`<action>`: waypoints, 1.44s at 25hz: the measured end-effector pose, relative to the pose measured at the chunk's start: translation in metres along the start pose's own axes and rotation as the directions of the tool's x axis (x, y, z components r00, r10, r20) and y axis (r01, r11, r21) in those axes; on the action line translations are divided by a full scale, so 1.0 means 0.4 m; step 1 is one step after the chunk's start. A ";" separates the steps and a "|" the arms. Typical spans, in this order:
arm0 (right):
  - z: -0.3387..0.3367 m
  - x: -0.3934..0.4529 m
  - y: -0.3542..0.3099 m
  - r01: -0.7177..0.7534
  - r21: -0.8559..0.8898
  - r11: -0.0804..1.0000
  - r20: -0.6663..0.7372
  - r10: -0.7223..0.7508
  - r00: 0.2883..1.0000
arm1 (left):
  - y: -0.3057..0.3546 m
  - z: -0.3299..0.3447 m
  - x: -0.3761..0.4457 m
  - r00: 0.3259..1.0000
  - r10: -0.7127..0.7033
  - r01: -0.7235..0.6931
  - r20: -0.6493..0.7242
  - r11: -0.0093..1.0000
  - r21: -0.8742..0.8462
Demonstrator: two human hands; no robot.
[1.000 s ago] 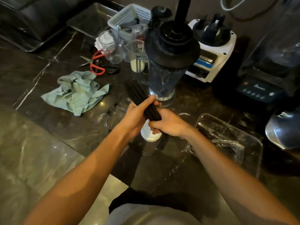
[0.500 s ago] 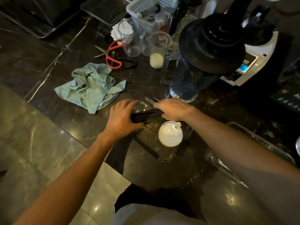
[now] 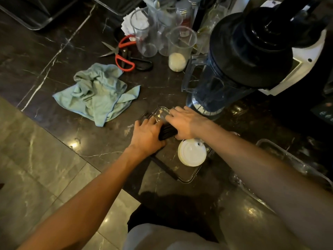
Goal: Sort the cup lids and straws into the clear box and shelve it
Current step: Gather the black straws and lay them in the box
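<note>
A bundle of black straws [image 3: 167, 131] lies flat inside the clear box [image 3: 189, 178] on the dark marble counter. My left hand [image 3: 146, 137] grips the bundle's left end and my right hand [image 3: 185, 122] grips its right end, both down in the box. A stack of white cup lids [image 3: 191, 155] stands in the box just in front of my right hand. One loose black straw [image 3: 164, 166] lies along the box's near left side.
A blender jug [image 3: 225, 76] with a black lid stands right behind the box. A crumpled green cloth [image 3: 97, 92], red scissors [image 3: 124, 56] and clear measuring cups [image 3: 180, 49] sit farther back. A second clear box [image 3: 292, 159] is at the right. The counter edge [image 3: 90, 164] runs diagonally.
The straw bundle went from upright in both hands to lying flat, and both hands lowered it into the clear box beside the lids.
</note>
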State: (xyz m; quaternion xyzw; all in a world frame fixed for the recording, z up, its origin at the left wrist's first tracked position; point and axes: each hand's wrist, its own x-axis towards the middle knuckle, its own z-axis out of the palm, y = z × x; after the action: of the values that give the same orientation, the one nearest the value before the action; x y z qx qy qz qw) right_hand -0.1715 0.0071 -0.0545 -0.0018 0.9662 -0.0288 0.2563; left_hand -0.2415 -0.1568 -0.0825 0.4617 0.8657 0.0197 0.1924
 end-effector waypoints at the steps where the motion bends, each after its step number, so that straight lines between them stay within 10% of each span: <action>1: 0.003 -0.009 0.003 -0.009 0.022 1.000 -0.016 0.009 1.000 | -0.002 0.002 -0.001 1.000 0.002 -0.002 -0.003 1.000 0.001; 12: 0.017 -0.278 -0.002 -0.177 0.530 0.829 -0.296 0.376 0.878 | 0.038 -0.068 0.045 0.977 -0.026 -0.004 0.212 0.990 0.139; 17: 0.122 -0.576 -0.002 -0.296 0.733 0.612 -0.368 0.724 0.584 | 0.150 -0.154 0.024 0.970 0.035 -0.071 0.239 0.987 0.142; 21: 0.272 -0.757 0.046 -0.555 0.803 0.215 -0.017 0.940 0.340 | 0.369 -0.194 -0.019 0.927 0.369 -0.366 0.066 0.929 -0.047; 26: 0.396 -0.833 0.085 -0.757 0.629 0.177 0.192 0.908 0.372 | 0.676 -0.114 -0.049 0.723 0.683 -0.662 0.103 0.728 -0.179; 30: 0.417 -0.826 0.112 -0.713 0.606 0.351 0.158 0.826 0.541 | 0.782 -0.033 -0.039 0.690 0.697 -0.693 0.193 0.714 -0.103; 36: 0.438 -0.803 0.156 -0.699 0.543 0.466 0.096 0.792 0.603 | 0.789 0.044 -0.005 0.678 0.678 -0.674 0.284 0.727 -0.129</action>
State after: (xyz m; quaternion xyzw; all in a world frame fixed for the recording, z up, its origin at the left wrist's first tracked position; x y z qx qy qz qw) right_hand 0.1950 0.0655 -0.0506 0.4942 0.8376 -0.1785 0.1493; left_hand 0.0156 0.0198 -0.0313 0.7443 0.5919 0.0223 0.3085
